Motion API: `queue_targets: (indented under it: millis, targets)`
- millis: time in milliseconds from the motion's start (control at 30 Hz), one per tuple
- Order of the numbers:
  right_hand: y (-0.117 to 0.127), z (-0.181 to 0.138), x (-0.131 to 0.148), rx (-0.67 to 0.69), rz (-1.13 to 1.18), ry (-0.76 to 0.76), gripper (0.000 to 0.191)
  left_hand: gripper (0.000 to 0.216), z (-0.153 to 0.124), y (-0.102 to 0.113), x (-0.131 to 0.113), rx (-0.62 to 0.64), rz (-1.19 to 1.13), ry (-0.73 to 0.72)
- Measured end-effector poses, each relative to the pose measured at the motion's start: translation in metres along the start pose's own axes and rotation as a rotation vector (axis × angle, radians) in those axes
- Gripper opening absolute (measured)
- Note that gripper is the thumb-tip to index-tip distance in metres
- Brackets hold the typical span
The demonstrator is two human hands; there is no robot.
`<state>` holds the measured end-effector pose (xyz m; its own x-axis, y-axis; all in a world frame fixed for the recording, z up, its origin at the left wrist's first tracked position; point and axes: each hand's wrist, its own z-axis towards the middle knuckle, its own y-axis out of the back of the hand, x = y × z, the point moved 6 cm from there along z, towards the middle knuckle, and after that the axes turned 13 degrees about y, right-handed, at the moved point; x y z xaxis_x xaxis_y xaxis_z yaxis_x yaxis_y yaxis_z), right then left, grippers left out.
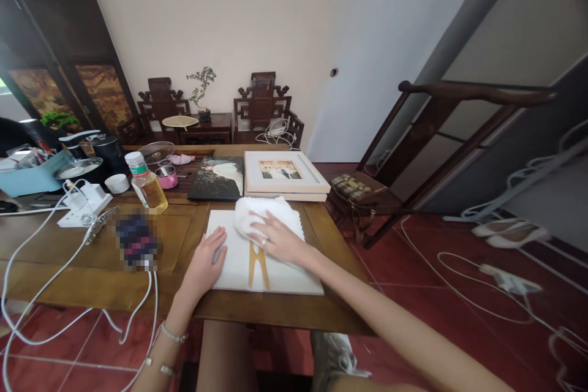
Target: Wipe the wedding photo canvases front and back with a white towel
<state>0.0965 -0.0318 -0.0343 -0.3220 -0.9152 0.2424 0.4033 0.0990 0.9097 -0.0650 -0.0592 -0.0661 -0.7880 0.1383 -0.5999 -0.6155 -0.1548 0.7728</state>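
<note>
Cloth: beneath right grip (spread) | atop white board | left grip: spread, at board's left edge

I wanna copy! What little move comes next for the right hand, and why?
Maybe slide the white cloth-like sheet nearer: the right hand lies on it over the far part of the flat white rectangular board, the left hand rests at its left edge, and most of the near part is uncovered.

Desk: wood, smooth, glossy. Board by near edge: smooth, matt. Wipe on board: soft, matt, cloth or paper unclear. Bottle: clear plastic, shiny. Chair beyond right edge: polished wood.
</note>
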Motion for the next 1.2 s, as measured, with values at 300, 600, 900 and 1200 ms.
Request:
queue_targets:
  millis: [300,600,900,1200]
  targets:
    - [-0.014,0.005,0.034,0.034,-0.056,-0.075,0.028,0.039,0.0,0.001,0.0,0.014,-0.008,0.006]
    - [0.009,-0.03,0.067,0.113,0.1,0.088,0.024,0.042,0.001,-0.001,0.002,0.024,-0.004,-0.01]
    - [-0.007,0.035,-0.007,-0.057,-0.083,-0.239,0.033,0.042,0.001,0.009,0.003,-0.04,-0.179,0.066]
    - [-0.006,0.01,0.093,0.143,0.219,0.252,0.022,0.049,-0.003,0.03,0.005,-0.208,-0.431,0.14]
